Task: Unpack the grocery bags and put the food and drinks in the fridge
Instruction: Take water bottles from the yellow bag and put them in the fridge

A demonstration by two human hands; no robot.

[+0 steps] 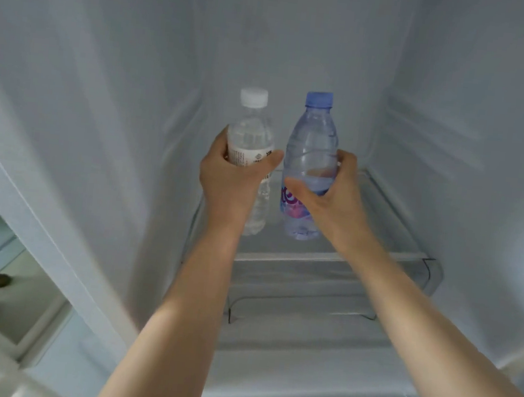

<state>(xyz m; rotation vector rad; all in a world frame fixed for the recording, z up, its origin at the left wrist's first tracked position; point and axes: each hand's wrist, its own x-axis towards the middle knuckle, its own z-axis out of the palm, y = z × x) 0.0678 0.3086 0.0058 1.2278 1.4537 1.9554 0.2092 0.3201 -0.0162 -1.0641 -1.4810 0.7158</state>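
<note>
Two small water bottles inside the fridge, both upright just above the glass shelf [329, 256] — cannot tell if the bases touch it yet. Clear bottle [253, 142], white cap, pale printed label, sits left of the blue bottle [311, 158]; they are just beside each other, bodies nearly touching. Left hand [235, 176] grip: fingers and thumb curled round the clear bottle at the label band. Right hand [332, 192] grip: wrapped round the blue bottle mid-body, thumb across the front above its purple-pink label. Blue bottle is tinted, blue cap, ribbed waist, looks about full; clear one also looks filled. Handling guess — thin plastic, gives under squeeze, moderately heavy with water, smooth and maybe slick if condensation forms; not fragile. Best hold is mid-body at the waist or label, as now; caps are too narrow to carry from. Tall and narrow, so likely tippy on glass — set down flat before letting go.
</note>
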